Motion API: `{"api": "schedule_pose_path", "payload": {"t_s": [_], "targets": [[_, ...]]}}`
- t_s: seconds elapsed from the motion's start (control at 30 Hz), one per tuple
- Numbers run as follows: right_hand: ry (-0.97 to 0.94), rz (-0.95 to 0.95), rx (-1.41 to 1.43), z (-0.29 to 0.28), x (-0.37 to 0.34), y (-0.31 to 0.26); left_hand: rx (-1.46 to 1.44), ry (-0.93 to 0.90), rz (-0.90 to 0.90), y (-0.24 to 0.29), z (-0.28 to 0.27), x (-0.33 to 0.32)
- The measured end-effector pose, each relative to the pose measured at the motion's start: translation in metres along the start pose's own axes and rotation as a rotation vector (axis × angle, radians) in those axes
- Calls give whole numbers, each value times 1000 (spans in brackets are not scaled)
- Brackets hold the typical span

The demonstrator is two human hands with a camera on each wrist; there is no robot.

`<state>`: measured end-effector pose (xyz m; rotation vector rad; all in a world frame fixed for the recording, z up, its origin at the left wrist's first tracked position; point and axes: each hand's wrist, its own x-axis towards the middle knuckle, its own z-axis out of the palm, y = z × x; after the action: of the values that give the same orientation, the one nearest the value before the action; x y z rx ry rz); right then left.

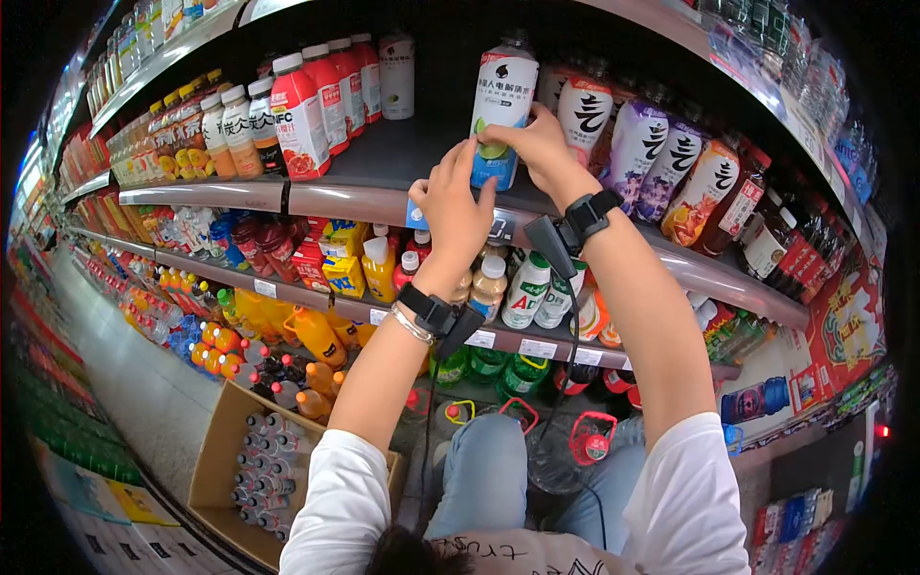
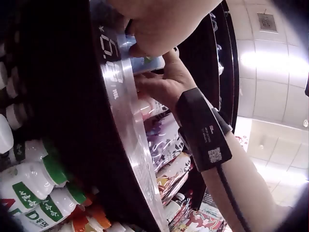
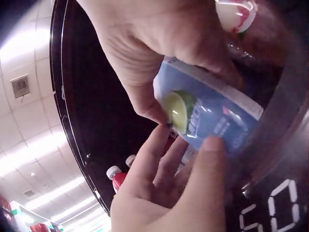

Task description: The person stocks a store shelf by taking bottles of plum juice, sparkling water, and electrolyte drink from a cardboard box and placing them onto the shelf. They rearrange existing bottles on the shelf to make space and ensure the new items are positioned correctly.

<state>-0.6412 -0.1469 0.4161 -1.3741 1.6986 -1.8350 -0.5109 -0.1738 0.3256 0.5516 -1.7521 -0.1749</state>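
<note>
A bottle of electrolyte water (image 1: 505, 81) with a white and blue label and a lime picture stands upright at the front of the upper shelf. My right hand (image 1: 539, 153) grips it from the right, thumb across the label and fingers behind. From the lower left my left hand (image 1: 455, 206) holds the bottle's lower part, its thumb on the blue label in the right wrist view. That view shows the blue label (image 3: 212, 113) up close between both hands. In the left wrist view the hands hide most of the bottle.
Red-labelled juice bottles (image 1: 295, 115) stand left of the bottle, with a similar white bottle (image 1: 397, 77) further back. Purple-labelled bottles (image 1: 634, 144) crowd the right side. The shelf edge (image 1: 364, 203) runs just below the hands. A cardboard box (image 1: 216, 460) of small bottles sits on the floor.
</note>
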Motion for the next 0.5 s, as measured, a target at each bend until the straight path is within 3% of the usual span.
{"api": "schedule_pose_path", "payload": {"t_s": [0.1,0.3,0.4,0.5], "targets": [[70,-36,-76,3,-3,3,4,-13,24,-3,-1,-2],[1,-34,-83,7,6,5,17,31,74,-4,1,-2],[356,-43,-566,27,6,-13,16,39,71,-6,2,-2],[343,45,-727,28,10,-26,-7,14,76,-7,-1,-2]]}}
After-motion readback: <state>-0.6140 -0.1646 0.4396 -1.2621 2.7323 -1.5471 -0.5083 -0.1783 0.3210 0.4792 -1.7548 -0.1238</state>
